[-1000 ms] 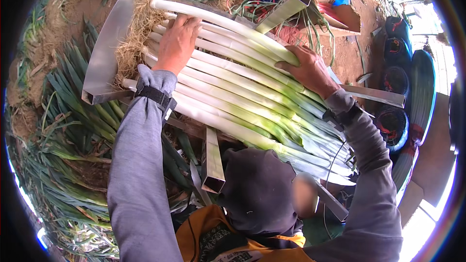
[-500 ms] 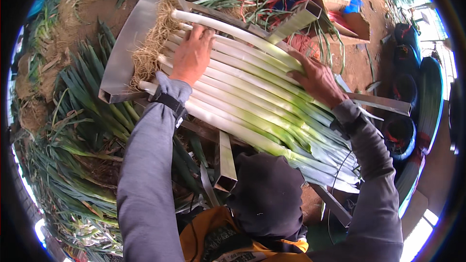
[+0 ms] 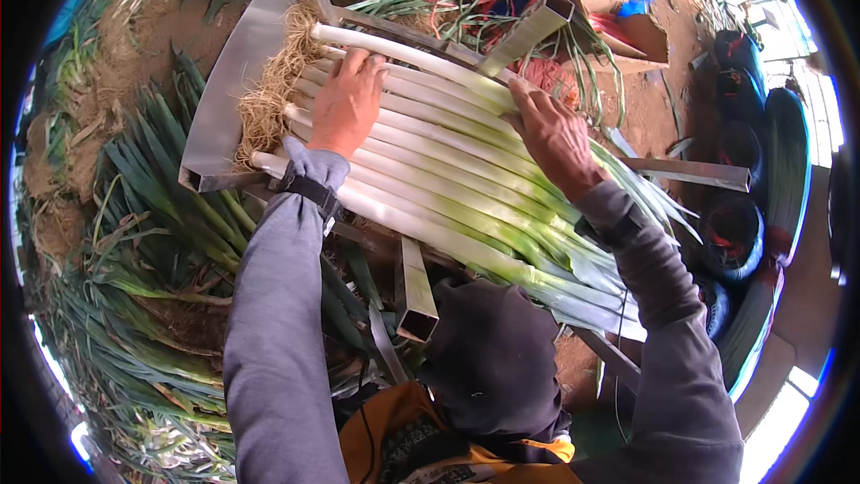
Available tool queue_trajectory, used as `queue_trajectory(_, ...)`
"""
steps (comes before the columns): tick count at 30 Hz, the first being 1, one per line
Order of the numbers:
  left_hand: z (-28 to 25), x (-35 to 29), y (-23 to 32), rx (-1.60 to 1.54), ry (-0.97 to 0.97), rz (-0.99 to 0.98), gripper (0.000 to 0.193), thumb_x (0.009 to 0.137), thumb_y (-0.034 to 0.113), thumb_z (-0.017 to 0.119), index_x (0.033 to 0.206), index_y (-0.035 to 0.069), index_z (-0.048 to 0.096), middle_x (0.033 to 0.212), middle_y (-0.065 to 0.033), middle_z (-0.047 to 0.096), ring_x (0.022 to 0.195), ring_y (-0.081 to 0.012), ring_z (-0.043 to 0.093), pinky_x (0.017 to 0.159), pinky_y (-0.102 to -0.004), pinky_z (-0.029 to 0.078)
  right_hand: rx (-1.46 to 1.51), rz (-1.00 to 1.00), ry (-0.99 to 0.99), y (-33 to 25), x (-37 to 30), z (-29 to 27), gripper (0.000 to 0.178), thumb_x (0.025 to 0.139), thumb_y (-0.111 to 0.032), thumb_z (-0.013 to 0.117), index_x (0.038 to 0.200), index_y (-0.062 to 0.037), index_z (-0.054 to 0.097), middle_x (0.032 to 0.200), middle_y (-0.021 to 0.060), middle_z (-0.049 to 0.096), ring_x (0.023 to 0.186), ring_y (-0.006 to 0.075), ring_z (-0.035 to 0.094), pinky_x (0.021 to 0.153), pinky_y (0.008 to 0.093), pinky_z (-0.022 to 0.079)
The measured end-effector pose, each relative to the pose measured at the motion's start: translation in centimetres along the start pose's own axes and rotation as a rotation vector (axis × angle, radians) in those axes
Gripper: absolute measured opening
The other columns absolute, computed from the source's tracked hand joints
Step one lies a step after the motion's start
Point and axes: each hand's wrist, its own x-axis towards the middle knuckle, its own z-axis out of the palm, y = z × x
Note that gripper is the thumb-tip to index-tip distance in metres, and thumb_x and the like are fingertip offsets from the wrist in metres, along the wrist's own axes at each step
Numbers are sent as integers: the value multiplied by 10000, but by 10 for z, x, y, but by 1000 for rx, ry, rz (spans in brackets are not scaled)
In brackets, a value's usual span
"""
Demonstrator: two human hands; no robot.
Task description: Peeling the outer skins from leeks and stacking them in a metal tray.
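Note:
Several long leeks (image 3: 421, 148) lie side by side in a flat row, white shafts to the left and green leaves to the right. Their brown roots (image 3: 269, 108) are lined up along an upright metal plate (image 3: 231, 81). My left hand (image 3: 348, 106) rests across the white shafts near the roots, palm down, its fingers slightly bent over the far ones. The right hand (image 3: 557, 136) closes over the farthest leek (image 3: 403, 52) where white turns green, fingers on its far side and thumb on the near side. Its palm hides that part of the leek.
Square metal tubes (image 3: 528, 31) of the rack stick up beyond and in front of the row. Loose leeks (image 3: 170, 188) are heaped on the left. A cardboard box (image 3: 618, 40) and red strings lie at the far side; wrapped leek bundles (image 3: 775, 188) lie on the right.
My right hand has slid left along the farthest leek, toward the roots, and leaf tips now show beyond its wrist. The left hand stays nearly in place. The whole view has shifted slightly.

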Motion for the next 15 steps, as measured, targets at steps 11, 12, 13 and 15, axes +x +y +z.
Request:
queue_trajectory(11, -3, -4, 5, -5, -11, -46, 198, 944, 189, 558, 1086, 58, 601, 1074, -91, 546, 993, -324, 561, 855, -417, 495, -28, 74, 18, -14, -1, 9, 396, 940, -313, 593, 1241, -67, 520, 900, 127, 610, 819, 323, 640, 671, 455, 511)
queue_trajectory(12, -3, -5, 5, 7, -16, -37, 198, 955, 198, 554, 1096, 67, 599, 1086, -82, 544, 998, -314, 561, 843, -412, 500, -24, 70, 21, -15, -2, 9, 396, 940, -313, 593, 1241, -67, 520, 900, 127, 610, 819, 323, 640, 671, 455, 511)
queue_trajectory(13, -4, -3, 4, 20, -18, -26, 199, 966, 208, 549, 1107, 76, 597, 1097, -73, 543, 1004, -304, 561, 830, -407, 504, -25, 50, 40, -14, -1, 9, 395, 941, -312, 592, 1241, -66, 518, 901, 130, 610, 819, 325, 640, 671, 456, 511)
queue_trajectory(15, -5, -6, 3, 5, -15, -37, 191, 965, 205, 550, 1098, 75, 595, 1094, -74, 543, 1004, -305, 562, 827, -409, 505, -18, 18, 48, -16, -1, 10, 402, 943, -318, 586, 1247, -64, 515, 911, 138, 610, 819, 330, 639, 666, 460, 510)
